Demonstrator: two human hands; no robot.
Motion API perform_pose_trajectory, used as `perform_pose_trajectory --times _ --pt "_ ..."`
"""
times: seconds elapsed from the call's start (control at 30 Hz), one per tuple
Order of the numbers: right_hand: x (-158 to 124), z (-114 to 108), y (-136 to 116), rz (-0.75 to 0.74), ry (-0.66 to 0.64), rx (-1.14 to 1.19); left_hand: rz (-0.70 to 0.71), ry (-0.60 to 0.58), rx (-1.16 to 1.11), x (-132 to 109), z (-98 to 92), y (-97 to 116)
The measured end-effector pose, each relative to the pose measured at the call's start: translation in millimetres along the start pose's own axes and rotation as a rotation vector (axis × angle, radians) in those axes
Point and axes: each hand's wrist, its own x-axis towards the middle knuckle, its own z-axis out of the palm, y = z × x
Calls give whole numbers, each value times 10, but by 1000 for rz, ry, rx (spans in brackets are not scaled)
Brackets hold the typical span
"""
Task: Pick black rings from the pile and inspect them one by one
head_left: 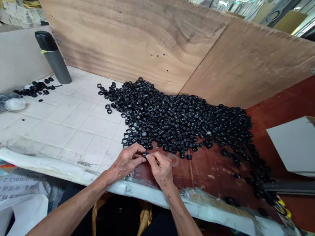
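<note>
Just below the pile of black parts [172, 116] at mid-frame, my left hand [128, 161] pinches one small black part [145, 154], while my right hand [162, 169] meets it from frame right, whether gripping I cannot tell.

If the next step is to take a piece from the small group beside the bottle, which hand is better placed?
Probably the left hand: it is nearer to the black pieces by the bottle; the right hand would have to reach across the left one.
</note>
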Motion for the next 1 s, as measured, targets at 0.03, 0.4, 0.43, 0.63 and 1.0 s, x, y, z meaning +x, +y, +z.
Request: perform_pose_trajectory --times 0.03,0.4,0.43,0.63,1.0 --pt "5 3 3 -4 10 -28 5 -6 8 -2 -1 7" --pt "-24 -46 -49 30 -15 46 -39 46 25 -1 -8 23" --pt "-24 -42 -41 35 -24 70 -33 41 16 -2 -10 34" --pt "-32 -32 -97 151 -45 166 -55 -79 3 -9 -41 164" --pt "-702 121 -602 557 -153 421 174 -157 289 -830 -129 379"
